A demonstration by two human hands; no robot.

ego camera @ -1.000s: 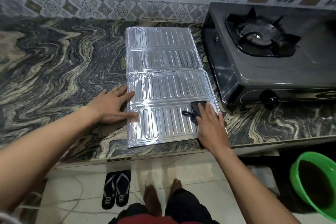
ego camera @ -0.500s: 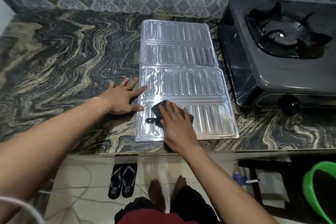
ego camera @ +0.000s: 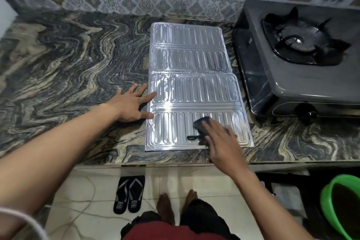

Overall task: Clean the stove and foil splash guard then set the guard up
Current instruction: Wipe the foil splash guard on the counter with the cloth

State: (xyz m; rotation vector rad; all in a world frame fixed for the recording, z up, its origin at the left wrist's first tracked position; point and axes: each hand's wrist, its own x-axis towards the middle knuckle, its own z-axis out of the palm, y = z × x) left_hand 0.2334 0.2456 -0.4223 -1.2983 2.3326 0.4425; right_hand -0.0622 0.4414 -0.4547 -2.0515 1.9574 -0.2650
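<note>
Covering most of dark cloth (ego camera: 200,122): right hand (ego camera: 222,142); guard (ego camera: 191,91) flat.

dim indoor light | glare on foil guard (ego camera: 191,91) | edges warped

1. We see a marbled countertop (ego camera: 64,60) with swirling dark and cream veins, running up to a tiled wall.
2. A foil splash guard (ego camera: 187,60) lies flat on it, unfolded into 4 ribbed panels, its near edge close to the counter's front edge.
3. A grey stove (ego camera: 303,84) with 1 burner sits on the counter just right of the guard, apart from it.
4. Our left hand (ego camera: 130,103) rests flat on the counter at the guard's left edge, fingertips overlapping the foil.
5. On the tiled floor (ego camera: 93,187) below lie 2 sandals (ego camera: 129,194), side by side, and a green basin (ego camera: 327,200) stands at the right.
</note>
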